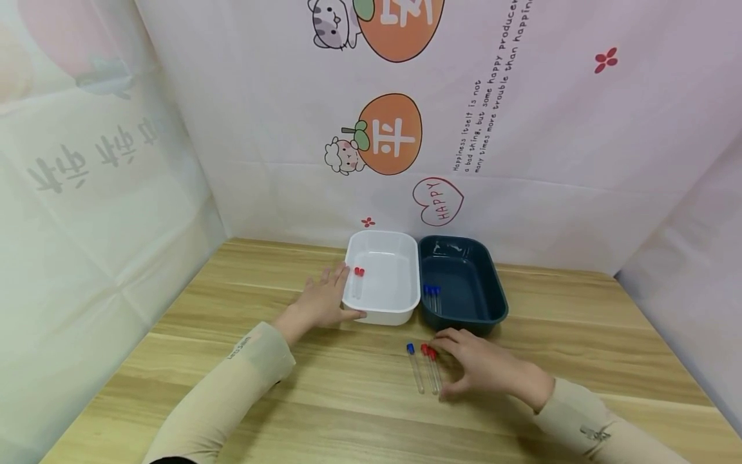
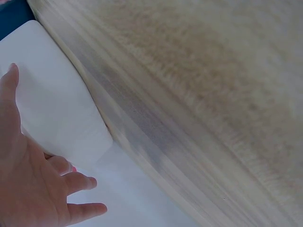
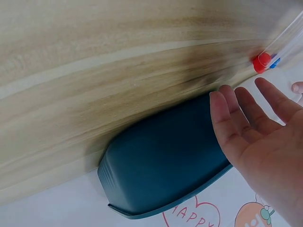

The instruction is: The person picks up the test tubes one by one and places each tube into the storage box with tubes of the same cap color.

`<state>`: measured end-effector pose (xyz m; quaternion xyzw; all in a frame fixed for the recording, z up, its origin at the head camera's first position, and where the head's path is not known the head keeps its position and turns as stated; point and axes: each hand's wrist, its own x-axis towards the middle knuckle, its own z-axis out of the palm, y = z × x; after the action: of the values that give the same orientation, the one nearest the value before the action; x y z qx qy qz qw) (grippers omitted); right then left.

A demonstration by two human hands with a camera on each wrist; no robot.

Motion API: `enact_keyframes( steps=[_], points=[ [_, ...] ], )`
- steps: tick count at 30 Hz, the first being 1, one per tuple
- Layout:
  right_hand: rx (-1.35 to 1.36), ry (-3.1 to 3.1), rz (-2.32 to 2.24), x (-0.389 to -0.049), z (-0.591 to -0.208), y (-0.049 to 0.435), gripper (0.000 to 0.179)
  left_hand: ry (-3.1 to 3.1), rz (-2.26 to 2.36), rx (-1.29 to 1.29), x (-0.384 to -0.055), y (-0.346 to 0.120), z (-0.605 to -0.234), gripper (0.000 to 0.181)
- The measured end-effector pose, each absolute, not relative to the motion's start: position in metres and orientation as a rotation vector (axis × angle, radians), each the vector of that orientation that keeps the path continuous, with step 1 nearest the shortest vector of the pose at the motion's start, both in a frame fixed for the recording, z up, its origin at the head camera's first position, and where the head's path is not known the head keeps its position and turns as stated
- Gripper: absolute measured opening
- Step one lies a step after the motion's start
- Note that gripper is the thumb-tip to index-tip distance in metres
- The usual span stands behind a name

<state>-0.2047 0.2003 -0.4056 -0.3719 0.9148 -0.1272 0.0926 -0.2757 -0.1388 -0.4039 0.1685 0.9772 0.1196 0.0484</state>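
Hovering unclenched beside red-capped tubes (image 1: 429,370) in front of the dark tray (image 1: 466,283), the right hand (image 1: 478,364) is probably needing light, single-tube pinching, while the spread left hand (image 1: 321,303) is resting left of that tray

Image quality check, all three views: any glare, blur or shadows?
Head: small bright reflections on the far inner wall of the dark bin; clear tubes show only faintly against the white bin. Left wrist: table looks soft and blurred toward the upper right. Right wrist: soft shadow on the table along the dark bin.
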Motion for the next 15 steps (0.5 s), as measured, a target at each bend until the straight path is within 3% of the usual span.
enact_keyframes(
  steps=[15],
  points=[
    [-1.099, 2.686, -0.352, -0.2017, -0.4073, 0.1997, 0.095, 2.985, 0.354, 0.522, -0.275, -0.1382, -0.4039, 0.113]
  ],
)
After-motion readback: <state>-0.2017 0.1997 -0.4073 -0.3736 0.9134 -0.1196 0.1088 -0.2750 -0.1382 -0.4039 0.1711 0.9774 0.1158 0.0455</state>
